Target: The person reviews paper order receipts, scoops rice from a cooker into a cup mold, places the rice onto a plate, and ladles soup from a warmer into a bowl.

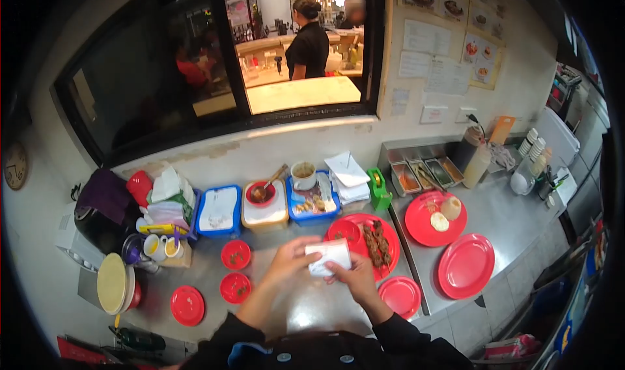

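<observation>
A small white paper slip (pixel 325 259) is held up between both hands above the steel counter. My left hand (pixel 292 259) grips its left edge, fingers closed behind it. The thumb of my right hand (pixel 357 277) presses on its lower right corner. Whether it is a single slip or a small stack, I cannot tell. Just beyond my right hand, a red plate (pixel 392 256) carries meat skewers (pixel 377 245) and a red bowl (pixel 344 232). A smaller red plate (pixel 400 296) lies nearer to me on the right.
Two small red bowls (pixel 236 255) and a red saucer (pixel 187 305) stand on the left. Blue-rimmed tubs (pixel 219 210) line the back beside a green tape dispenser (pixel 378 189). Right, a red plate (pixel 420 230) holds an egg and rice. A person (pixel 311 41) stands beyond the window.
</observation>
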`<state>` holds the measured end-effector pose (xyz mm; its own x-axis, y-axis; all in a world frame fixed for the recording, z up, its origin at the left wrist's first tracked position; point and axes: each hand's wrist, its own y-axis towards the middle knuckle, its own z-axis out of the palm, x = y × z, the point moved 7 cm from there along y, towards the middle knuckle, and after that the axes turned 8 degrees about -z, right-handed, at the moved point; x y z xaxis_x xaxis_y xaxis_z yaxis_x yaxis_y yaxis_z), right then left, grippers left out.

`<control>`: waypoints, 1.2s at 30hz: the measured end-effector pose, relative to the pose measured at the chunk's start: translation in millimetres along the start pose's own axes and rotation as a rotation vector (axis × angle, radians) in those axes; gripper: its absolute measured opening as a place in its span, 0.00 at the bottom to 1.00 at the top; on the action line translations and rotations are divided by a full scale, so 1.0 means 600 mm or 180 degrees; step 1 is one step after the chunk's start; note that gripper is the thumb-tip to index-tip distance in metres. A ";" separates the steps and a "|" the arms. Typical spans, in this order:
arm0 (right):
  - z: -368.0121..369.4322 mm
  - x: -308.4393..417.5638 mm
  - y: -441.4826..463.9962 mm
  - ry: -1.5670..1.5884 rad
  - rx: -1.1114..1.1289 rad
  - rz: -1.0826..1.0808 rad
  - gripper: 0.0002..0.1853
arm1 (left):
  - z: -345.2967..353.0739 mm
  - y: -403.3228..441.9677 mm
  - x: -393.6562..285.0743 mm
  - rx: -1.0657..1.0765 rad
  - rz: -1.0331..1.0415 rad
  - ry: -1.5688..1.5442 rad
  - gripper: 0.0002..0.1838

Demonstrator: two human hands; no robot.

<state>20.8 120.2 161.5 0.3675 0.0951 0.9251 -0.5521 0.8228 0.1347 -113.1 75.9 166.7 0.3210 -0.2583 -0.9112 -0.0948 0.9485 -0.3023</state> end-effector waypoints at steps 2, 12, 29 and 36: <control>-0.005 -0.017 0.045 -0.0237 0.0372 0.0066 0.09 | -0.042 0.018 0.030 -0.0395 0.0232 -0.0621 0.25; -0.266 -0.175 0.410 0.0945 -0.1077 0.0343 0.17 | -0.137 -0.001 -0.116 -0.1022 0.1044 -0.1244 0.23; -0.254 -0.090 0.480 -0.0690 -0.1421 0.0073 0.14 | -0.206 -0.067 -0.018 -0.1414 0.0966 -0.1601 0.19; -0.269 -0.148 0.475 0.0282 -0.2131 0.0512 0.15 | -0.220 -0.079 0.008 -0.1404 0.0922 -0.1697 0.19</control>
<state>-48.5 436.9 60.5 0.3953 0.2668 0.8790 -0.0347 0.9606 -0.2759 -231.3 5.6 139.5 0.6283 0.2207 -0.7460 -0.5778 0.7745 -0.2575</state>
